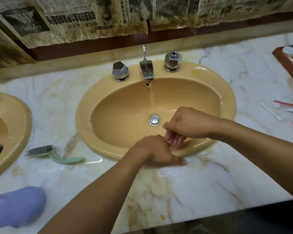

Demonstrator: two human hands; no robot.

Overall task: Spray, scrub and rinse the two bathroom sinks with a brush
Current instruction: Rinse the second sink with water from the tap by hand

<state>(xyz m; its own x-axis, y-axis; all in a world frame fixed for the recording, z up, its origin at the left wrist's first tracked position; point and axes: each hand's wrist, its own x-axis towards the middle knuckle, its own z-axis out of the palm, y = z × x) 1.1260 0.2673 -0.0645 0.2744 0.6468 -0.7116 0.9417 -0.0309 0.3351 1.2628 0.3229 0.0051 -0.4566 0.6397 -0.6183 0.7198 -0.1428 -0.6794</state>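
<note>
The yellow sink [85, 115] in front of me has its chrome tap [146, 70] running, a thin stream of water [152, 97] falling behind the drain plug [154, 120]. My left hand [152, 152] lies back-up on the sink's front rim, fingers stretched to the right. My right hand [184, 124] hovers just above it, its wet fingers pointing down onto the left hand's fingers. Neither hand holds a tool. The scrub brush [41, 150] with a green handle lies on the wet counter left of this sink. A second yellow sink [19, 129] shows at the left edge.
A blurred purple object [15, 205] lies at the counter's near left corner. Wrapped toothbrushes [284, 103] and a cotton swab [271, 111] lie on the marble to the right, below a wooden tray [287, 63]. Two faceted chrome knobs [120, 70] flank the tap. Newspaper covers the wall.
</note>
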